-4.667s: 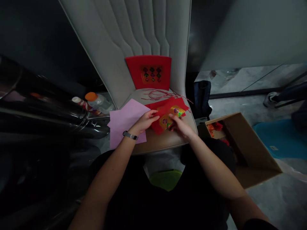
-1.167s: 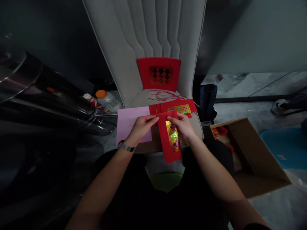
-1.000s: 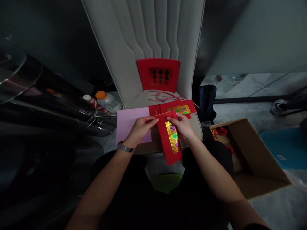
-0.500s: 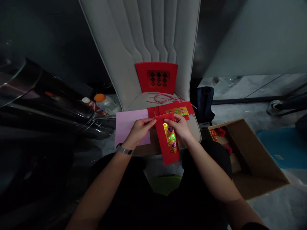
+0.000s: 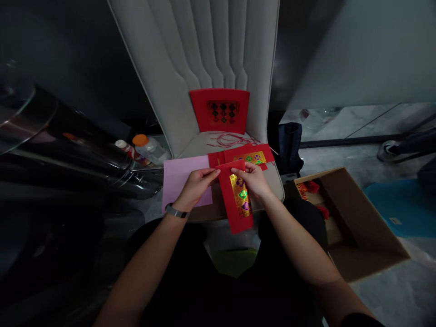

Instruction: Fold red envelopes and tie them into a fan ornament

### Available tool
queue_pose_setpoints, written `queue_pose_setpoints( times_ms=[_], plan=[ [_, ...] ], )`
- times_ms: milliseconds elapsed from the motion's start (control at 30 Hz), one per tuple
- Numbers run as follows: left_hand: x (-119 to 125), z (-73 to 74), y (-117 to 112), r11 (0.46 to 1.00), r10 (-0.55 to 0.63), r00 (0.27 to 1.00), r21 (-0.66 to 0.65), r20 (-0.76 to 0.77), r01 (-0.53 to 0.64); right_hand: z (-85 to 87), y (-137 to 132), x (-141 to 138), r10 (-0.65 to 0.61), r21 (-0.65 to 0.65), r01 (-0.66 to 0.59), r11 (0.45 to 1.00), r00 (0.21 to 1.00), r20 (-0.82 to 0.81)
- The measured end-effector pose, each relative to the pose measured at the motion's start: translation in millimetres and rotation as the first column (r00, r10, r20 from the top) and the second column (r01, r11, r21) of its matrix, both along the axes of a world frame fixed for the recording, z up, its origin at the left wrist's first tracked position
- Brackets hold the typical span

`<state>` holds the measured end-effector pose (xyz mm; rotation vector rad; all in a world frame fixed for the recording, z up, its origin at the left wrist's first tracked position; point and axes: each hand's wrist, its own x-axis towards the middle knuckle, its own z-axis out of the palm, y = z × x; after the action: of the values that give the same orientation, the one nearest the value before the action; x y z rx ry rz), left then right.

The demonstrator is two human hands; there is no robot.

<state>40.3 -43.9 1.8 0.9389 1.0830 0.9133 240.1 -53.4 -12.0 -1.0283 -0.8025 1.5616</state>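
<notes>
A red paper strip (image 5: 235, 204) with a gold foil panel hangs at lower centre, pinched at its top by the closed grip of the right hand (image 5: 254, 179). The left hand (image 5: 195, 186) grips its upper left corner, fingers nearly closed, above a pink sheet (image 5: 180, 179). Behind, more red paper (image 5: 214, 160) lies on the chair seat (image 5: 195, 144); a cardboard box (image 5: 354, 227) sits lower right.

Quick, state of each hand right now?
Left hand: closed, pinching the upper corner of the red paper strip.
Right hand: closed, pinching the same strip's top edge.
</notes>
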Motion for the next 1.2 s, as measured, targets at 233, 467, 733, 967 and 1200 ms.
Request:
queue_pose_setpoints(
  times_ms=[233,467,733,967,1200],
  plan=[
    [1.3,0.3,-0.4,1.000,0.007,1.000,0.001,-0.005,-0.007,2.6,0.9,2.6,-0.021,-0.039,0.019,0.999,0.998,-0.055],
    [1.8,-3.1,0.7,1.000,0.019,0.998,0.014,-0.059,-0.018,-5.2,13.3,5.9,-0.111,-0.056,0.110,0.992,0.994,-0.002],
    [1.4,-10.8,4.6,0.999,-0.019,0.994,0.026,-0.103,0.022,-10.7,22.4,11.8,-0.174,-0.027,0.175,0.984,0.984,0.028],
    [-1.2,-9.9,7.8,0.998,0.015,0.992,0.069,-0.127,-0.007,-15.4,21.6,16.7,-0.129,-0.059,0.134,0.989,0.988,0.083],
    [-6.0,-8.8,9.7,0.996,0.026,0.991,0.093,-0.128,-0.014,-18.6,18.6,20.2,-0.053,-0.099,0.062,0.993,0.994,0.091]
  ],
)
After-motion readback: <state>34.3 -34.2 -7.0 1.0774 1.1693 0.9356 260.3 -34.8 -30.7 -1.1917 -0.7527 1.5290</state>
